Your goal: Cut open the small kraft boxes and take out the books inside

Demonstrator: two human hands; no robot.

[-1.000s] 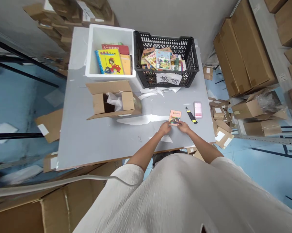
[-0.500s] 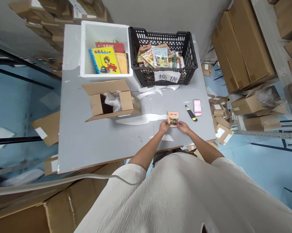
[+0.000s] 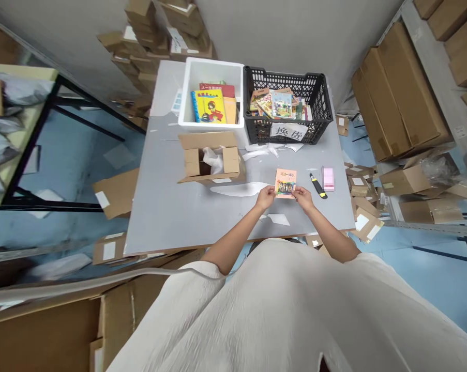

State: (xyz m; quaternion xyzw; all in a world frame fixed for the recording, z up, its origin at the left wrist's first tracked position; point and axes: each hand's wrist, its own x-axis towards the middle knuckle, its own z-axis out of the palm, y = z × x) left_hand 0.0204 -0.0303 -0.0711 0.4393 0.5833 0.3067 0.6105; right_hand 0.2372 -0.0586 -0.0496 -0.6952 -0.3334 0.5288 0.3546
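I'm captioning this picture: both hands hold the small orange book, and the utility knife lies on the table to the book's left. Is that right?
The side is wrong: in the head view, the utility knife lies on the table to the right of the small orange book, which the left hand and right hand both hold.

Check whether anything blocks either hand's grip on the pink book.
Nothing visible does: the left hand and right hand hold the pink book near its lower corners. The box cutter and phone lie apart from it, farther right.
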